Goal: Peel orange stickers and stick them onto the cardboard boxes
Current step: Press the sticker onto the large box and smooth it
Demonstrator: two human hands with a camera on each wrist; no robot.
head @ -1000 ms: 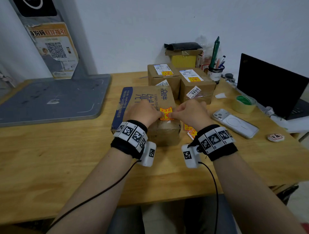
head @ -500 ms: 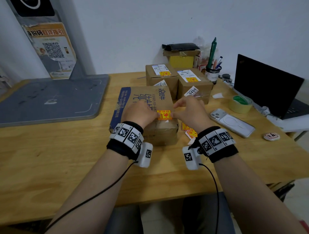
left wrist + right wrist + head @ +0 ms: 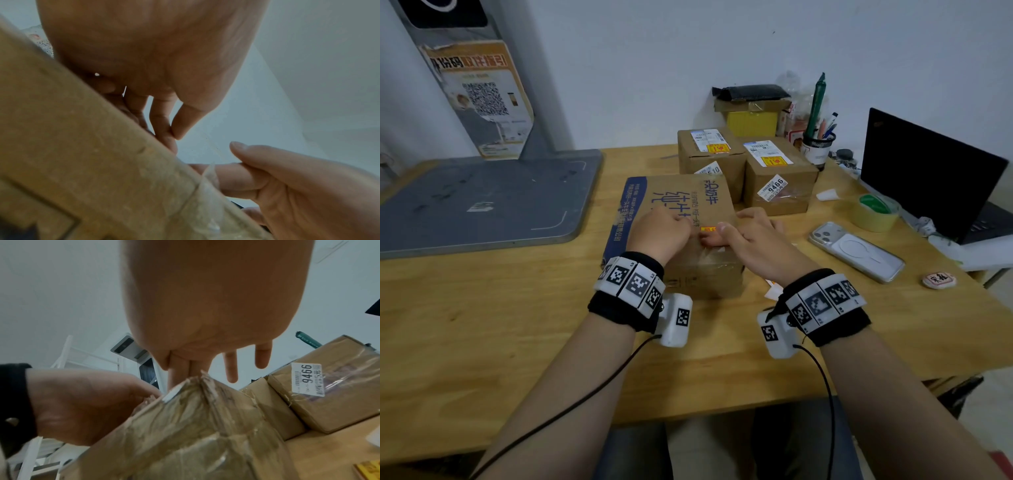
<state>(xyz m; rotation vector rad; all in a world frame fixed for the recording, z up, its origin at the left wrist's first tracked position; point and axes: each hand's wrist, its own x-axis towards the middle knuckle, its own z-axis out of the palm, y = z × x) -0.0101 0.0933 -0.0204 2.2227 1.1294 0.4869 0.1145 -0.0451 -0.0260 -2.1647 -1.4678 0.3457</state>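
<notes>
A large cardboard box [image 3: 681, 202] with a blue side lies in the middle of the table. An orange sticker [image 3: 709, 228] lies flat on its top, mostly covered by my hands. My left hand [image 3: 688, 230] has curled fingers, and its thumb and forefinger [image 3: 172, 134] meet at the sticker's left end. My right hand [image 3: 722, 237] lies flat, its straight fingers [image 3: 179, 374] pressing on the sticker and the box top. Two smaller boxes [image 3: 709, 161] [image 3: 779, 186] behind each carry an orange sticker [image 3: 717, 148] [image 3: 774, 161]. A sticker sheet [image 3: 772, 286] peeks out under my right wrist.
To the right lie a phone [image 3: 856, 251], a tape roll [image 3: 876, 212], a small white disc [image 3: 939, 280] and a laptop [image 3: 928, 171]. A pen cup [image 3: 816, 147] and a yellow box [image 3: 751, 121] stand at the back. A grey metal base [image 3: 482, 202] fills the left.
The sticker, held up between both hands a second ago, has come down flat onto the box top. My right fingers have straightened and spread over it.
</notes>
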